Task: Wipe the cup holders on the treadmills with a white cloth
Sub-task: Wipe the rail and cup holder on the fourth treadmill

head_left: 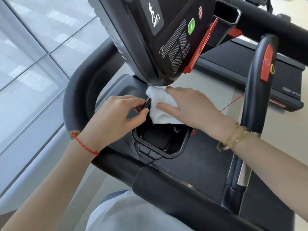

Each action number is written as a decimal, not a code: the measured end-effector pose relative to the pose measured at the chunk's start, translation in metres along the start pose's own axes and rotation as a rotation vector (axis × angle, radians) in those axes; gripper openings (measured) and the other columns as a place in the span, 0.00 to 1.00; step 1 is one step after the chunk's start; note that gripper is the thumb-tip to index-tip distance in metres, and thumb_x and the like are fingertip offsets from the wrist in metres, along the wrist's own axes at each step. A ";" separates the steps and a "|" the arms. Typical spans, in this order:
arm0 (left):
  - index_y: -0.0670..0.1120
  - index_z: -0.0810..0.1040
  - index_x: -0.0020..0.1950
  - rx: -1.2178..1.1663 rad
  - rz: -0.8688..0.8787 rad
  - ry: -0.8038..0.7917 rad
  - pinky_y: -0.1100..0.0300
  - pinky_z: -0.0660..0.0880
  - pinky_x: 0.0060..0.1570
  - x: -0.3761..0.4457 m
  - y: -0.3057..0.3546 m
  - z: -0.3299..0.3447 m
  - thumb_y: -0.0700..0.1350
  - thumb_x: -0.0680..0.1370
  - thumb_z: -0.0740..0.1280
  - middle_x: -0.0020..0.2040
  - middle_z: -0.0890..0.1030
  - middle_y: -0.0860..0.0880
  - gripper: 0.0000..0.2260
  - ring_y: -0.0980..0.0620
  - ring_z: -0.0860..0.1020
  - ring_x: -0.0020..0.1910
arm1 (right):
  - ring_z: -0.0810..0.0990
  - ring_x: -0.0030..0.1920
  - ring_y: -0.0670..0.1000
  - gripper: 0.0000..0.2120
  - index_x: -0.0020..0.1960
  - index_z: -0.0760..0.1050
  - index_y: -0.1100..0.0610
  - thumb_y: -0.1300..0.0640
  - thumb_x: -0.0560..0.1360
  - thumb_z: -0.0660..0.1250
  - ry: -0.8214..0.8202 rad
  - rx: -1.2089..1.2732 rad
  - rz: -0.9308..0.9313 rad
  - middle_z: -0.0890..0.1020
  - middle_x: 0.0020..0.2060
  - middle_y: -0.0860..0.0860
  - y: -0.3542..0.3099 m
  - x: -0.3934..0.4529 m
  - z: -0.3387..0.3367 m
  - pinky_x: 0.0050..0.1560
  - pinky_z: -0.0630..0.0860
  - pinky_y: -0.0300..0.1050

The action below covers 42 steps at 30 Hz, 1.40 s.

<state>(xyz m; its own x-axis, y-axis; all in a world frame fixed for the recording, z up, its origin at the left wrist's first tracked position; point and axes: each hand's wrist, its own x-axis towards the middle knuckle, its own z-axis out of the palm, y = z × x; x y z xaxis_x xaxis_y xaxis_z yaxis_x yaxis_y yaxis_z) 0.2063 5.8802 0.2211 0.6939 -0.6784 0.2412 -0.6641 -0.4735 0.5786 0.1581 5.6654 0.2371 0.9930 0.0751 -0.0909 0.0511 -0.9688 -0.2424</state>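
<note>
Hands [191,105] press a crumpled white cloth [160,107] over the black cup holder [160,142]

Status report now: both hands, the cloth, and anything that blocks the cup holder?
Left hand pinches small black object. Right hand flat, pressing white cloth at cup holder far edge. Console overhangs; no other obstruction seen.
</note>
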 end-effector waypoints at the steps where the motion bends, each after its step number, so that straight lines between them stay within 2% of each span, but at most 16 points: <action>1: 0.47 0.84 0.57 0.002 0.002 0.001 0.57 0.79 0.46 0.000 0.000 0.000 0.52 0.79 0.63 0.44 0.83 0.55 0.14 0.57 0.81 0.41 | 0.75 0.43 0.55 0.19 0.51 0.69 0.51 0.36 0.78 0.56 0.024 -0.016 -0.009 0.73 0.42 0.47 -0.003 0.004 0.001 0.38 0.65 0.48; 3: 0.47 0.84 0.57 0.002 -0.001 -0.003 0.58 0.78 0.47 0.000 0.000 -0.001 0.52 0.79 0.64 0.45 0.84 0.55 0.14 0.58 0.81 0.42 | 0.76 0.44 0.57 0.20 0.55 0.70 0.52 0.36 0.79 0.54 0.058 -0.047 -0.002 0.75 0.43 0.49 -0.005 0.003 0.003 0.39 0.66 0.49; 7: 0.49 0.84 0.56 -0.015 -0.012 0.000 0.52 0.80 0.45 -0.001 -0.001 0.000 0.54 0.79 0.62 0.44 0.83 0.56 0.15 0.56 0.82 0.42 | 0.72 0.41 0.55 0.17 0.48 0.63 0.50 0.37 0.80 0.51 0.011 -0.029 0.065 0.72 0.40 0.48 0.004 -0.020 0.002 0.40 0.66 0.49; 12: 0.49 0.84 0.55 -0.012 -0.015 0.012 0.52 0.80 0.45 -0.001 -0.003 0.002 0.54 0.79 0.62 0.43 0.83 0.58 0.15 0.57 0.81 0.42 | 0.73 0.41 0.55 0.17 0.44 0.62 0.50 0.36 0.80 0.51 -0.063 0.001 0.114 0.73 0.39 0.48 0.008 -0.024 -0.002 0.39 0.64 0.49; 16: 0.47 0.84 0.55 -0.025 0.010 0.010 0.52 0.80 0.43 0.000 -0.002 0.001 0.53 0.79 0.62 0.43 0.84 0.56 0.15 0.56 0.81 0.41 | 0.74 0.42 0.55 0.18 0.47 0.65 0.49 0.35 0.78 0.52 0.036 -0.049 0.040 0.76 0.41 0.48 -0.004 -0.001 0.004 0.39 0.68 0.49; 18: 0.47 0.85 0.55 -0.031 0.011 0.014 0.52 0.80 0.44 0.000 -0.002 0.000 0.53 0.78 0.63 0.43 0.84 0.55 0.15 0.56 0.82 0.41 | 0.76 0.43 0.55 0.20 0.51 0.69 0.50 0.34 0.78 0.53 0.067 -0.042 0.044 0.77 0.42 0.49 -0.005 0.003 0.006 0.39 0.69 0.49; 20: 0.48 0.85 0.55 -0.042 0.008 0.024 0.54 0.79 0.45 0.001 -0.003 0.000 0.51 0.78 0.65 0.43 0.84 0.55 0.13 0.58 0.82 0.42 | 0.75 0.43 0.56 0.20 0.52 0.69 0.50 0.33 0.78 0.53 0.077 -0.029 0.069 0.78 0.43 0.49 -0.004 -0.001 0.008 0.39 0.68 0.49; 24: 0.48 0.85 0.53 -0.044 0.009 0.039 0.59 0.78 0.46 0.001 -0.003 0.001 0.49 0.78 0.67 0.41 0.84 0.56 0.10 0.59 0.81 0.42 | 0.74 0.42 0.56 0.16 0.47 0.65 0.50 0.36 0.78 0.55 0.009 0.101 0.225 0.75 0.38 0.49 0.001 -0.027 0.006 0.38 0.65 0.49; 27: 0.49 0.85 0.51 -0.056 -0.008 0.060 0.62 0.77 0.47 0.001 -0.003 0.002 0.47 0.78 0.68 0.41 0.84 0.57 0.07 0.60 0.81 0.43 | 0.76 0.43 0.56 0.17 0.50 0.68 0.52 0.38 0.79 0.55 -0.042 0.320 0.435 0.77 0.39 0.51 0.000 -0.053 0.008 0.41 0.71 0.51; 29: 0.49 0.85 0.51 -0.044 -0.016 0.073 0.61 0.78 0.48 0.001 -0.002 0.003 0.48 0.78 0.68 0.41 0.84 0.56 0.08 0.59 0.81 0.43 | 0.78 0.43 0.54 0.18 0.51 0.68 0.54 0.39 0.78 0.55 -0.051 0.420 0.532 0.79 0.40 0.53 -0.006 -0.070 0.012 0.44 0.74 0.51; 30: 0.48 0.85 0.51 -0.036 -0.015 0.074 0.59 0.79 0.47 0.000 -0.002 0.004 0.49 0.78 0.67 0.42 0.84 0.56 0.09 0.59 0.81 0.42 | 0.77 0.42 0.53 0.18 0.50 0.68 0.54 0.39 0.78 0.55 -0.045 0.443 0.563 0.79 0.40 0.53 -0.010 -0.073 0.013 0.42 0.74 0.50; 35: 0.46 0.84 0.50 -0.010 0.023 0.055 0.53 0.81 0.44 -0.001 -0.002 0.004 0.47 0.79 0.66 0.41 0.83 0.54 0.09 0.56 0.81 0.40 | 0.72 0.38 0.49 0.16 0.43 0.66 0.53 0.40 0.79 0.56 -0.049 0.346 0.583 0.73 0.38 0.49 -0.011 -0.054 0.008 0.33 0.64 0.45; 39: 0.46 0.84 0.48 -0.025 0.015 0.055 0.53 0.80 0.44 -0.002 -0.001 0.004 0.50 0.79 0.64 0.40 0.83 0.54 0.11 0.56 0.81 0.40 | 0.72 0.37 0.52 0.16 0.47 0.65 0.55 0.42 0.80 0.54 0.018 0.386 0.634 0.72 0.37 0.50 -0.021 -0.060 0.013 0.31 0.61 0.45; 42: 0.46 0.84 0.49 -0.026 0.022 0.055 0.55 0.80 0.45 -0.002 0.000 0.003 0.47 0.80 0.66 0.39 0.83 0.54 0.08 0.57 0.81 0.40 | 0.73 0.38 0.49 0.17 0.52 0.64 0.56 0.42 0.81 0.54 0.020 0.492 0.709 0.73 0.39 0.49 -0.038 -0.078 0.019 0.32 0.65 0.44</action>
<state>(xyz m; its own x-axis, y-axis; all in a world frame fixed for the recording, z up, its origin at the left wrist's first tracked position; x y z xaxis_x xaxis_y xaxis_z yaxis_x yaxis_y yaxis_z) 0.2040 5.8801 0.2175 0.6939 -0.6561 0.2967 -0.6725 -0.4433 0.5927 0.0769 5.7010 0.2349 0.7751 -0.5171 -0.3631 -0.6286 -0.5725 -0.5264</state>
